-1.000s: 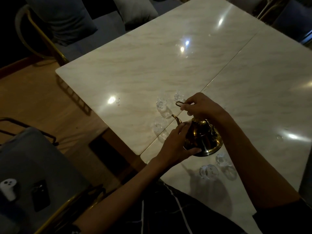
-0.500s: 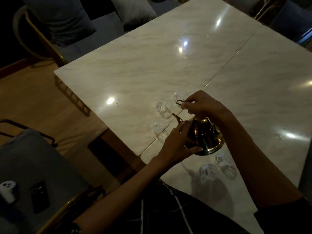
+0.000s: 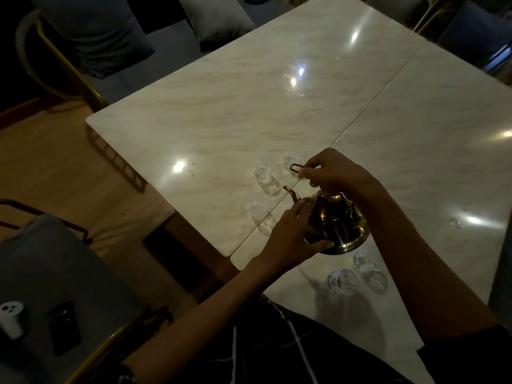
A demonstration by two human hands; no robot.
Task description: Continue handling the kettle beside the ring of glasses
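A gold metal teapot (image 3: 339,224) stands near the front of the marble table (image 3: 249,112), its curved spout pointing left. My left hand (image 3: 292,232) cups the pot's left side, fingers behind the spout and thumb by the base. My right hand (image 3: 332,170) is above the pot and grips its thin wire handle (image 3: 296,167), whose loop sticks out to the left. Small clear glasses surround the pot: one (image 3: 263,169) and another (image 3: 291,157) beyond the spout, and one (image 3: 260,206) just left of it.
Two more clear glasses (image 3: 342,281) (image 3: 365,261) lie in front of the pot. A seam runs diagonally across the tabletop. A grey cushioned chair (image 3: 41,273) at the lower left carries a white object (image 3: 9,318) and a black one (image 3: 63,327). Cushioned seats stand beyond the table.
Both hands keep their hold on the teapot. The pot and hands have barely shifted; the view has only drifted slightly.
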